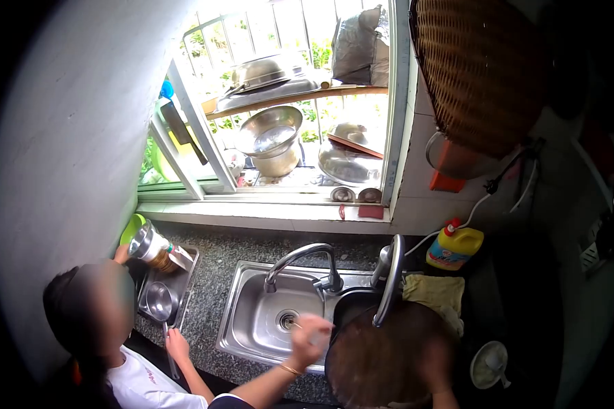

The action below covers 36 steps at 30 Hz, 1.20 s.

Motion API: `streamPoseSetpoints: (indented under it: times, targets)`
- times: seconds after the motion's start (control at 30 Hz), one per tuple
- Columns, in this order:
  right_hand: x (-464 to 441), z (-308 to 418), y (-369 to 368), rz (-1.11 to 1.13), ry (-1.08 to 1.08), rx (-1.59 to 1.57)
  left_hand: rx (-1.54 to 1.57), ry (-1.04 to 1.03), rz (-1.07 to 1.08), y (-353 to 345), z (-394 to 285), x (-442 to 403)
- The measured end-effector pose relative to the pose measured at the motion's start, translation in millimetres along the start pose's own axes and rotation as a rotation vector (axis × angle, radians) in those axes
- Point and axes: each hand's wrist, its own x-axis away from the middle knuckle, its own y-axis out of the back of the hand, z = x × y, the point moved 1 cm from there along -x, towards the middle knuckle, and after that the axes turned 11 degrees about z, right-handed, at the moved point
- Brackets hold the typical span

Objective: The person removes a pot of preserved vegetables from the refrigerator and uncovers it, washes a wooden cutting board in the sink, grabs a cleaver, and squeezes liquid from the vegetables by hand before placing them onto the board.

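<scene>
My left hand [310, 342], with a bracelet at its wrist, hovers over the right front part of the steel sink [252, 310]. Its fingers are bent together, and whatever they hold is too small to make out. A large round brown board [378, 351] lies over the dark right basin, under the right-hand tap [393, 279]. Motion smears my right hand [435, 360], which is over the board's right side; its fingers cannot be made out. The curved left tap [300, 253] reaches over the sink.
At the left, another person [150, 382] holds a ladle [159, 303] over a metal tray [192, 273]. A yellow bottle [455, 247], cloth [433, 290] and white bowl [484, 371] are at the right. Metal basins [271, 133] stand outside the window; a wicker basket [477, 75] hangs above.
</scene>
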Motion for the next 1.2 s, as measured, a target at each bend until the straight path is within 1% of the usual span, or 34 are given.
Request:
streamPoseSetpoints:
  times: [0.03,0.07,0.1,0.13,0.17,0.2,0.27,0.3,0.33,0.37,0.4,0.47,0.5,0.57,0.67,0.73,0.8,0.87,0.9,0.93,0.97,1.0,1.03,1.07,1.13,1.2]
  targets:
    - [-2.1,-5.2,-4.3,0.05,0.006,-0.063,0.114,0.055,0.118,-29.8,1.1,24.8]
    - [-1.5,-6.4,-5.3,0.056,0.007,-0.059,0.172,0.055,0.297,-53.4,-0.1,46.3]
    - [-1.5,-6.5,-5.7,0.027,0.028,-0.034,0.219,0.081,0.407,-71.0,-5.7,64.5]
    - [-2.5,-6.3,-5.1,-0.004,0.05,-0.009,0.322,0.131,0.501,-85.0,-13.5,78.5]
    - [-3.4,-5.8,-4.2,0.001,0.053,-0.007,0.394,0.131,0.577,-98.0,-16.9,92.1]
    - [-3.9,-4.3,-3.0,-0.021,0.064,-0.014,0.433,0.082,0.658,-105.3,-23.5,95.0]
    - [-3.4,-2.3,-4.1,-0.03,0.084,-0.023,0.499,0.064,0.79,-114.4,-36.5,95.2]
    - [-2.4,-2.8,-5.1,-0.05,0.084,-0.033,0.499,0.078,0.78,-115.5,-39.1,92.5]
    - [-2.1,-3.0,-4.7,-0.068,0.087,-0.042,0.507,0.054,0.823,-115.9,-41.4,88.2]
    - [-0.5,0.1,0.7,-0.054,0.1,-0.037,0.517,0.029,0.864,-117.6,-44.2,87.0]
    - [1.8,5.6,8.7,-0.046,0.092,-0.004,0.52,0.042,0.85,-122.1,-42.9,91.0]
    - [1.9,9.0,12.8,-0.03,0.095,0.031,0.506,-0.009,0.868,-132.0,-35.4,101.4]
    - [2.2,8.4,11.1,-0.044,0.092,0.044,0.507,0.003,0.861,-132.5,-34.4,103.1]
    - [3.0,4.8,5.6,-0.045,0.09,0.056,0.485,0.041,0.952,-132.0,-34.3,107.8]
    - [0.6,4.1,1.7,-0.033,0.071,-0.006,0.529,0.099,0.912,-127.9,-34.6,119.3]
    - [-2.0,11.8,12.7,0.071,0.001,-0.079,0.526,0.131,0.913,-126.2,-34.8,125.9]
    - [-1.1,12.4,13.5,0.08,-0.001,-0.058,0.522,0.16,0.914,-123.0,-36.2,130.1]
    - [-1.4,9.9,11.3,0.084,0.001,-0.035,0.476,0.185,0.853,-118.2,-35.8,127.9]
    - [-1.0,8.8,9.2,0.032,0.04,0.006,0.438,0.197,0.751,-118.1,-31.3,130.1]
    - [1.0,9.6,9.0,-0.02,0.079,0.045,0.438,0.234,0.593,-106.6,-33.9,119.4]
    - [2.0,10.7,10.3,-0.015,0.081,0.043,0.394,0.307,0.481,-95.4,-34.0,109.4]
    - [1.5,13.7,13.1,0.018,0.056,0.024,0.452,0.532,0.59,-84.1,-25.7,108.0]
    - [-1.3,16.5,17.1,0.046,0.031,0.007,0.48,0.585,0.472,-70.4,-23.0,102.5]
    - [-6.3,22.7,23.1,0.046,0.034,0.011,0.433,0.596,0.368,-52.4,-22.2,95.1]
    - [-14.2,44.7,37.7,-0.079,-0.009,-0.262,0.251,0.607,0.228,-20.4,-19.0,89.5]
    - [-25.9,72.4,39.3,-0.133,0.152,-0.906,0.178,0.529,0.052,9.3,-32.3,80.1]
